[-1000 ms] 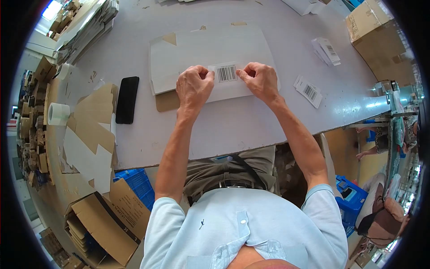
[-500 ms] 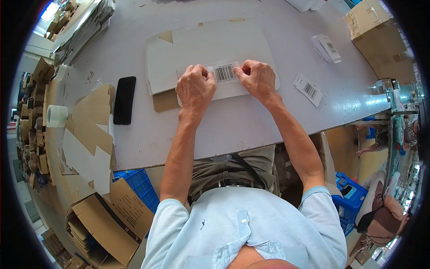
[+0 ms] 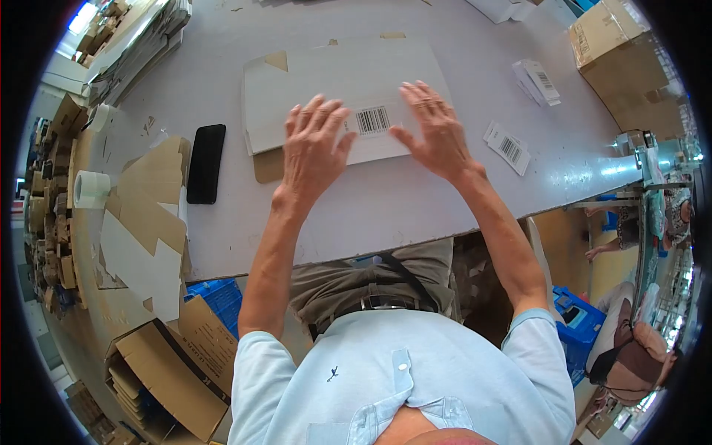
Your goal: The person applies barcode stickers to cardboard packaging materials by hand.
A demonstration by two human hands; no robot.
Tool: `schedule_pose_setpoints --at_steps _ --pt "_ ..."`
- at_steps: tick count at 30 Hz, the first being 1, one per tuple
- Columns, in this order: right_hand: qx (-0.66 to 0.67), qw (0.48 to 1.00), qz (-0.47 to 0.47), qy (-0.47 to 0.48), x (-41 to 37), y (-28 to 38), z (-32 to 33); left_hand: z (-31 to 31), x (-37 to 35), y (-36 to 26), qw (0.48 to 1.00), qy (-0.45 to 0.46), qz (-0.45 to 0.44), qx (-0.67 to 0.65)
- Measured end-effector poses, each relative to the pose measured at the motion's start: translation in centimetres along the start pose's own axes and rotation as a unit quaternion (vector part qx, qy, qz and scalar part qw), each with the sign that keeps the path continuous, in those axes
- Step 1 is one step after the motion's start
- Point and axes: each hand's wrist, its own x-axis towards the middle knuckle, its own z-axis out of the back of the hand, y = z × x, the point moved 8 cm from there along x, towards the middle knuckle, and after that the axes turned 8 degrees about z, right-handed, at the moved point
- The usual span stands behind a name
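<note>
A flat white cardboard sheet [image 3: 356, 70] lies before me on the table, its brown underside showing at the lower left corner. Near its front edge a barcode label [image 3: 373, 120] sits between my hands. My left hand [image 3: 315, 144] is open over the sheet's left part, fingers stretched out and holding nothing. To the right of the label my right hand [image 3: 434, 133] is open too, its thumb pointing toward the barcode. Off to the right lie a small stack of barcode labels [image 3: 507, 147] and another stack of labels [image 3: 535, 82].
A black phone [image 3: 206, 164] lies left of the sheet, beside cut cardboard pieces [image 3: 152, 185] and a tape roll [image 3: 92, 190]. A brown carton [image 3: 619, 63] stands at the right. Stacked flat cardboard [image 3: 141, 55] is at the far left. Another person [image 3: 638, 356] is at the right.
Both hands have gone from pinching at the label's two sides to open, fingers spread, and moved apart from it. The label stays on the cardboard sheet.
</note>
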Motion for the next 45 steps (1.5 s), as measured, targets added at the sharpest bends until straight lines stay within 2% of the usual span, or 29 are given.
schedule_pose_setpoints --at_steps 1,2,3,4,6,10,12,16,18,19,20,21,22,24,25,27,28,30,31,33,34,35,36,37,39,40,42,45 --pt "0.000 1.000 -0.003 0.001 -0.7 0.2 -0.5 -0.3 -0.3 -1.6 0.996 0.011 -0.083 0.000" --pt "-0.010 0.997 0.020 0.070 -1.3 0.5 -2.2 -0.5 -0.5 -1.5 0.996 0.010 -0.086 -0.001" --pt "-0.018 0.989 0.042 0.140 -1.6 1.0 -3.3 -1.8 -1.0 -0.9 0.994 0.080 -0.078 -0.007" --pt "-0.018 0.989 0.041 0.141 -1.6 0.7 -2.9 -3.1 -1.8 -0.2 0.986 0.150 -0.068 -0.013" --pt "-0.003 0.976 -0.009 0.217 -2.2 -1.1 -2.6 -3.0 -2.3 0.8 0.985 0.152 -0.078 -0.019" --pt "0.017 0.979 0.008 0.204 -2.4 0.0 -1.7 -2.4 -2.9 0.5 0.982 0.159 -0.103 -0.012" --pt "-0.059 0.974 0.065 0.211 -3.5 1.2 -1.5 -2.5 -3.1 0.7 0.981 0.159 -0.104 -0.024" --pt "-0.063 0.972 0.053 0.220 -3.8 -2.4 1.2 -2.2 -2.6 1.4 0.980 0.144 -0.094 -0.097" --pt "-0.002 0.986 -0.015 0.168 -3.0 -5.2 2.2 -1.9 -2.1 1.6 0.981 0.133 -0.079 -0.121" --pt "-0.009 0.986 -0.012 0.166 -2.3 -5.9 2.0 -1.9 -2.1 1.8 0.979 0.135 -0.059 -0.143" --pt "0.080 0.978 -0.146 0.123 -1.8 -8.7 2.1 -1.8 -2.1 1.8 0.979 0.129 -0.061 -0.145" --pt "0.169 0.943 -0.276 0.077 -1.9 -11.1 1.8 -1.8 -2.0 1.9 0.978 0.131 -0.051 -0.154" --pt "0.166 0.944 -0.275 0.073 -1.1 -11.8 1.5 -1.8 -2.0 2.0 0.977 0.134 -0.042 -0.162" --pt "0.213 0.911 -0.338 0.103 -0.2 -12.6 0.0 -1.7 -1.9 2.1 0.976 0.133 -0.043 -0.169" --pt "0.212 0.912 -0.337 0.100 0.5 -12.3 0.1 -1.7 -1.8 2.2 0.974 0.136 -0.040 -0.176" --pt "0.089 0.943 -0.263 0.185 2.4 -10.6 0.2 -1.5 -1.8 2.2 0.975 0.133 -0.038 -0.176" --pt "0.087 0.943 -0.260 0.187 3.0 -9.8 0.6 -1.6 -1.9 2.2 0.974 0.135 -0.035 -0.177" --pt "-0.070 0.950 -0.171 0.250 4.1 -7.6 1.2 -1.4 -1.8 2.1 0.975 0.134 -0.037 -0.172" --pt "-0.071 0.950 -0.168 0.253 4.1 -7.2 1.2 -1.4 -1.9 2.0 0.976 0.136 -0.041 -0.165" --pt "-0.083 0.972 -0.138 0.173 4.6 -6.0 2.5 -1.5 -2.1 2.0 0.976 0.134 -0.041 -0.166" --pt "-0.084 0.972 -0.136 0.173 4.7 -5.6 2.9 -1.5 -2.0 2.0 0.977 0.130 -0.043 -0.165" --pt "0.063 0.972 -0.220 0.044 4.5 -6.0 4.7 -1.4 -2.0 2.1 0.977 0.128 -0.042 -0.166" --pt "0.208 0.929 -0.293 -0.087 3.8 -6.7 6.0 -1.4 -2.0 2.1 0.976 0.131 -0.042 -0.169" --pt "0.207 0.931 -0.289 -0.087 3.0 -7.3 5.8 -1.3 -2.0 2.1 0.975 0.134 -0.042 -0.173" --pt "0.401 0.850 -0.314 -0.135 0.2 -9.2 4.0 -1.4 -2.1 2.1 0.976 0.131 -0.042 -0.171" --pt "0.401 0.851 -0.312 -0.137 -0.2 -8.3 4.4 -1.4 -2.1 2.1 0.976 0.131 -0.041 -0.169" --pt "0.266 0.914 -0.293 -0.091 -0.8 -6.1 5.6 -1.3 -2.0 2.1 0.976 0.132 -0.042 -0.170" --pt "0.233 0.928 -0.262 -0.129 -1.2 -5.5 6.2 -1.2 -2.1 1.9 0.975 0.137 -0.043 -0.169"
